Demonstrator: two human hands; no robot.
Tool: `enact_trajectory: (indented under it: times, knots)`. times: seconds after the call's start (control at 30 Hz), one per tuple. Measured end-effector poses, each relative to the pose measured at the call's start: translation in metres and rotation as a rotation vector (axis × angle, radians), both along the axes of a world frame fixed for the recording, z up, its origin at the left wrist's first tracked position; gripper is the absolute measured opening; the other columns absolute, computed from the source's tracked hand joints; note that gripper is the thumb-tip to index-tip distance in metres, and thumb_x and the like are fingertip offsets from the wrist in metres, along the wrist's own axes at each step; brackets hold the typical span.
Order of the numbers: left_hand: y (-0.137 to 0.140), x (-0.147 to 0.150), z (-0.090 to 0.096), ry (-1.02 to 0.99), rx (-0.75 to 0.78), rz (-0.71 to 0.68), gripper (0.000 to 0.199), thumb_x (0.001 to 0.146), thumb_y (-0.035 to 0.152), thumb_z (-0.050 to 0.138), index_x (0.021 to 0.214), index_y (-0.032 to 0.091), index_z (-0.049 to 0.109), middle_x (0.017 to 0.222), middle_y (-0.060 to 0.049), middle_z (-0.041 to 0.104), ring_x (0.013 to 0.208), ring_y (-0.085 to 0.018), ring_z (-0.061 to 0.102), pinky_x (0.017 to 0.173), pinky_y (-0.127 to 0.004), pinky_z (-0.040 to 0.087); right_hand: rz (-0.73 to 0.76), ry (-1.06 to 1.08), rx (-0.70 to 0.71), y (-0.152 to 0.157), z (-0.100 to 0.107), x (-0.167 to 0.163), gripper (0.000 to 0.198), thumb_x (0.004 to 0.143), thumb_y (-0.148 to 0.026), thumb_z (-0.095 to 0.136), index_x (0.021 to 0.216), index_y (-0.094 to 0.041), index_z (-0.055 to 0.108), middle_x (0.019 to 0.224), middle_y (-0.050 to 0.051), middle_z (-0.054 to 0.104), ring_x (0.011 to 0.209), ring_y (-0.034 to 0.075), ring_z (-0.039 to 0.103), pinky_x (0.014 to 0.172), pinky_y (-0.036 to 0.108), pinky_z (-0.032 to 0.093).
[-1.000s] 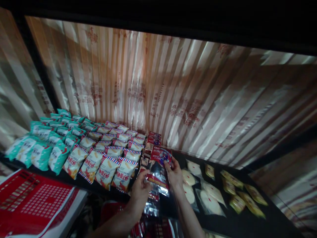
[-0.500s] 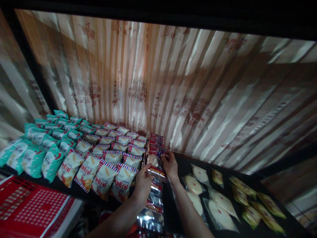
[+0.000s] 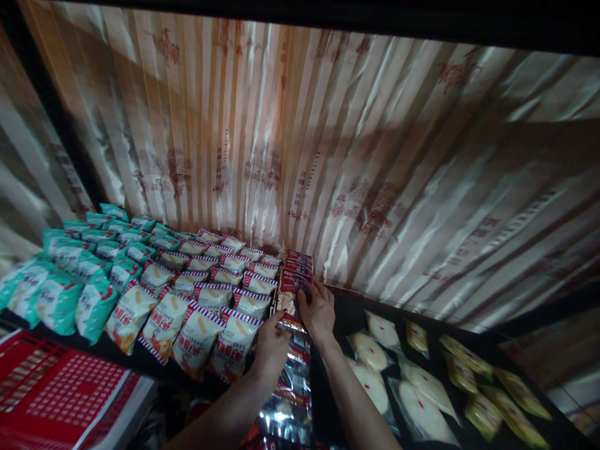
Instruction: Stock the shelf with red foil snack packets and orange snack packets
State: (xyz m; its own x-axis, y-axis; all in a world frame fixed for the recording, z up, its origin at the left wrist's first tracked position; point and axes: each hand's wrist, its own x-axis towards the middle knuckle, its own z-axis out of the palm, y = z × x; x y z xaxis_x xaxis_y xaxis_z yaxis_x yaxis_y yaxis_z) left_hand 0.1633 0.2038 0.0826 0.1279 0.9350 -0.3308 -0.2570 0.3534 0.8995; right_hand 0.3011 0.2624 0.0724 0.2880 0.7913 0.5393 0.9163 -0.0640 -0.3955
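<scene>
A red snack packet with a pale picture on its front lies at the near end of a stack of red packets by the wrapping. My left hand pinches its lower left edge between thumb and fingers. From the right side, my right hand has its fingers curled onto the same packet. Below my hands runs a column of shiny silver and red packets. Small print is too blurred to read.
Teal chip bags and white-and-red chip bags stand in rows to the left. A red plastic basket sits at the lower left. Round white packaged cakes and yellow packets lie right. Pleated printed sheeting rises behind.
My right hand has slid slightly left and up along the packet, its fingers now further over the front. My left hand keeps its place at the lower left edge. The view has shifted slightly.
</scene>
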Motion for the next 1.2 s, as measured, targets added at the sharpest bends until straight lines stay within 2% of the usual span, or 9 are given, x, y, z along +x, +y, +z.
enact_trajectory:
  times: [0.1, 0.2, 0.47, 0.63, 0.77, 0.87, 0.97, 1.1, 1.2]
  knots:
    - [0.0, 0.0, 0.004, 0.025, 0.014, 0.02, 0.053, 0.069, 0.018, 0.063, 0.121, 0.013, 0.057, 0.088, -0.007, 0.068, 0.085, -0.019, 0.063, 0.078, -0.026, 0.048, 0.128, -0.067, 0.018, 0.006, 0.002, -0.006, 0.035, 0.086, -0.035, 0.043, 0.105, -0.015, 0.067, 0.121, 0.012, 0.06, 0.121, 0.026, 0.044, 0.101, 0.043, 0.034]
    - [-0.001, -0.002, 0.006, 0.086, 0.032, 0.024, 0.05, 0.068, 0.016, 0.061, 0.118, 0.013, 0.059, 0.093, -0.007, 0.068, 0.093, -0.021, 0.062, 0.083, -0.028, 0.047, 0.164, -0.114, -0.026, 0.012, 0.0, -0.011, 0.036, 0.087, -0.037, 0.044, 0.107, -0.016, 0.067, 0.12, 0.012, 0.062, 0.126, 0.026, 0.04, 0.102, 0.044, 0.032]
    - [-0.006, 0.001, 0.01, 0.134, 0.204, 0.044, 0.042, 0.065, 0.005, 0.053, 0.102, 0.014, 0.067, 0.121, -0.011, 0.059, 0.12, -0.025, 0.05, 0.105, -0.034, 0.033, 0.12, -0.136, -0.144, 0.014, -0.003, -0.018, 0.039, 0.087, -0.04, 0.047, 0.115, -0.02, 0.065, 0.123, 0.011, 0.061, 0.126, 0.028, 0.042, 0.1, 0.044, 0.035]
    - [-0.018, 0.004, 0.015, 0.126, 0.155, 0.019, 0.048, 0.063, 0.003, 0.052, 0.107, 0.015, 0.067, 0.144, -0.01, 0.038, 0.13, -0.027, 0.04, 0.107, -0.03, 0.032, 0.084, -0.127, -0.16, 0.013, 0.0, -0.019, 0.039, 0.086, -0.039, 0.049, 0.113, -0.018, 0.065, 0.125, 0.013, 0.059, 0.126, 0.031, 0.042, 0.098, 0.045, 0.037]
    - [-0.029, 0.003, 0.023, 0.244, 0.23, -0.028, 0.052, 0.065, 0.001, 0.049, 0.112, 0.014, 0.065, 0.147, -0.01, 0.033, 0.139, -0.024, 0.021, 0.113, -0.032, 0.02, 0.093, -0.138, -0.128, 0.013, -0.004, -0.018, 0.037, 0.085, -0.039, 0.05, 0.113, -0.02, 0.065, 0.125, 0.013, 0.059, 0.125, 0.031, 0.043, 0.097, 0.046, 0.038]
    - [-0.032, 0.001, 0.029, 0.334, 0.211, -0.093, 0.055, 0.063, -0.001, 0.048, 0.115, 0.01, 0.063, 0.147, -0.013, 0.033, 0.141, -0.026, 0.016, 0.115, -0.035, 0.013, 0.087, -0.153, -0.127, 0.013, -0.005, -0.018, 0.038, 0.085, -0.039, 0.05, 0.114, -0.019, 0.064, 0.126, 0.014, 0.058, 0.125, 0.031, 0.043, 0.097, 0.046, 0.037]
    - [-0.033, -0.001, 0.03, 0.354, 0.25, -0.094, 0.054, 0.063, -0.001, 0.048, 0.114, 0.008, 0.064, 0.146, -0.014, 0.034, 0.142, -0.026, 0.011, 0.116, -0.036, 0.01, 0.079, -0.153, -0.125, 0.013, -0.004, -0.02, 0.04, 0.085, -0.039, 0.05, 0.115, -0.016, 0.063, 0.128, 0.016, 0.055, 0.126, 0.032, 0.042, 0.097, 0.046, 0.037]
    - [-0.036, -0.002, 0.023, 0.334, 0.326, -0.047, 0.048, 0.063, 0.0, 0.049, 0.104, 0.015, 0.069, 0.145, -0.01, 0.038, 0.141, -0.025, 0.016, 0.115, -0.039, 0.013, 0.078, -0.122, -0.102, 0.01, 0.001, -0.022, 0.041, 0.085, -0.039, 0.051, 0.116, -0.014, 0.062, 0.13, 0.018, 0.054, 0.125, 0.031, 0.044, 0.099, 0.046, 0.037]
    - [-0.044, -0.007, 0.018, 0.308, 0.375, -0.004, 0.037, 0.064, 0.003, 0.05, 0.091, 0.019, 0.071, 0.135, -0.007, 0.05, 0.133, -0.025, 0.035, 0.112, -0.04, 0.023, 0.119, -0.071, -0.04, 0.001, 0.007, -0.024, 0.041, 0.086, -0.038, 0.048, 0.115, -0.013, 0.062, 0.13, 0.018, 0.053, 0.124, 0.03, 0.045, 0.1, 0.045, 0.037]
